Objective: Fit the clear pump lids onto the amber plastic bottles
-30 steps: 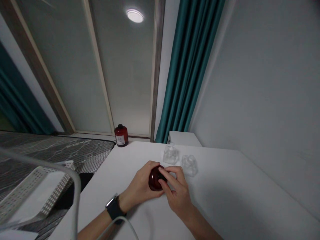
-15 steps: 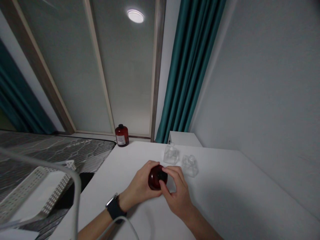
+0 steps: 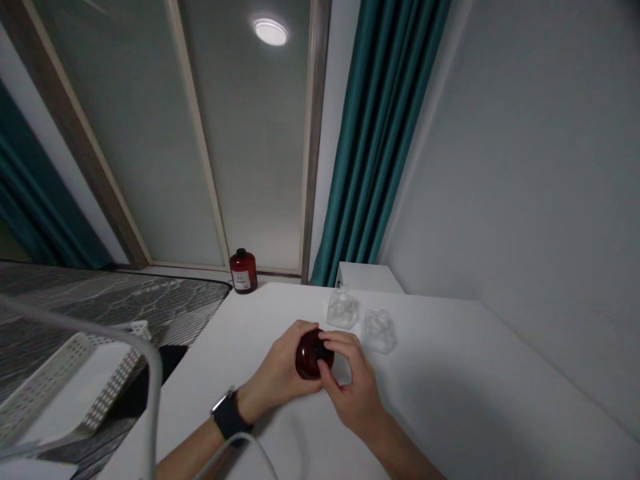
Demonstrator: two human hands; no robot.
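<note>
A dark red-brown bottle (image 3: 305, 357) is held over the white table (image 3: 425, 387), its top tipped toward me. My left hand (image 3: 283, 363) wraps round the bottle's body from the left. From the right, the thumb and fingers of my right hand (image 3: 353, 380) pinch the black cap (image 3: 320, 353) of this bottle. Just beyond my right hand are two clear, transparent pieces, a left one (image 3: 343, 309) and a right one (image 3: 379, 332), which look like small bottles or crumpled plastic. I cannot tell which.
A second red-brown bottle (image 3: 243, 273) with a black cap and white label stands at the table's far left corner. A white perforated basket (image 3: 100, 393) is at the lower left. A white cable (image 3: 155, 387) crosses the near left. A wall (image 3: 540, 167) borders the right.
My right fingers have shifted slightly leftward around the cap, covering more of it. The bottle and my left hand have hardly moved.
</note>
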